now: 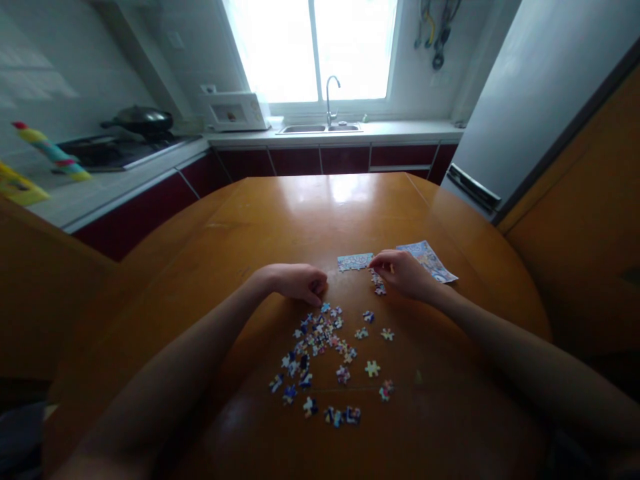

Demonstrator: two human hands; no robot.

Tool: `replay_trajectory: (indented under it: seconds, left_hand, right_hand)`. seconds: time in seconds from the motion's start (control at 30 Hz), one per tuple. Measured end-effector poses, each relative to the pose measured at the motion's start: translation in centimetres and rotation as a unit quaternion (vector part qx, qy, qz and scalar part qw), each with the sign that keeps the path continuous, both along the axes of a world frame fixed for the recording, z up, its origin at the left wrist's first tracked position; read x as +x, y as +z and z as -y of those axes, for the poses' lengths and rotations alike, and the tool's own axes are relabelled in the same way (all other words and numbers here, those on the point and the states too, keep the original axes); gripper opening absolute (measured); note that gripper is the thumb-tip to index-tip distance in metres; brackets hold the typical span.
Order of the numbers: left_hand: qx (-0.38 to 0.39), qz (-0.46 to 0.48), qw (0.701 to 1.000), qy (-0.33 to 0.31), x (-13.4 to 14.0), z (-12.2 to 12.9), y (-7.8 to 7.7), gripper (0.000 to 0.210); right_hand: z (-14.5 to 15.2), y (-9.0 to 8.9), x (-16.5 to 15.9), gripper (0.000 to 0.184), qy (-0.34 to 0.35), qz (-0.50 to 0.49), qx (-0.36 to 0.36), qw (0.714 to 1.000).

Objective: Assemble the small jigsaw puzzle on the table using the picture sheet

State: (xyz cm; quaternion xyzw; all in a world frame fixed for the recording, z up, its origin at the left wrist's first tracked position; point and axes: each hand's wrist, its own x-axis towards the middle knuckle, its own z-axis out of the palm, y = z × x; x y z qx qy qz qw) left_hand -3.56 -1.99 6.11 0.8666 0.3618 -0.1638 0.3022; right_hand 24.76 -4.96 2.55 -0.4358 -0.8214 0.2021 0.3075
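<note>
My left hand [300, 283] rests on the wooden table with its fingers curled in, and no object shows in it. Just below its fingertips begins a loose heap of small jigsaw pieces [320, 333], mixed in blue, white and pink. My right hand [403, 272] has thumb and fingertips pinched together at the right edge of a joined puzzle section [354, 262], pale blue and white. The jigsaw piece in that pinch is mostly hidden by the fingers. A short strip of joined pieces [378, 283] runs down beneath the right hand. Behind that hand lies a printed picture sheet [429, 260], partly covered.
Several single pieces [372, 369] lie scattered right of and below the heap on the round table [240, 227]. Beyond it are a counter with a sink [320, 129], a microwave [236, 111] and a pan [143, 120] on the stove. A fridge [535, 100] stands at right.
</note>
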Motion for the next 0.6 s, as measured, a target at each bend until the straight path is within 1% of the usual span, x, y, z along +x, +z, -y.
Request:
replay_trajectory:
  seconds: [0.1,0.2,0.33,0.47,0.6]
  left_hand:
    - [0.004,0.002,1.0,-0.003,-0.11,-0.11,-0.12,0.02]
    - [0.008,-0.004,1.0,-0.006,-0.07,-0.09,-0.06,0.021]
    - [0.007,-0.008,1.0,0.001,-0.02,-0.09,-0.1,0.02]
    - [0.003,-0.006,1.0,-0.003,-0.12,-0.24,-0.32,0.022]
    - [0.002,-0.003,1.0,-0.003,-0.08,-0.17,-0.16,0.022]
  right_hand:
    - [-0.26,0.05,0.29,0.019,-0.034,-0.022,-0.005,0.999]
    - [-0.23,0.14,0.33,0.024,-0.052,-0.034,-0.009,0.998]
    - [-0.19,0.14,0.22,0.029,-0.046,-0.036,-0.019,0.998]
    - [-0.18,0.26,0.08,0.026,-0.043,-0.013,-0.021,0.999]
    - [-0.13,0.41,0.01,0.027,-0.037,-0.008,-0.019,0.999]
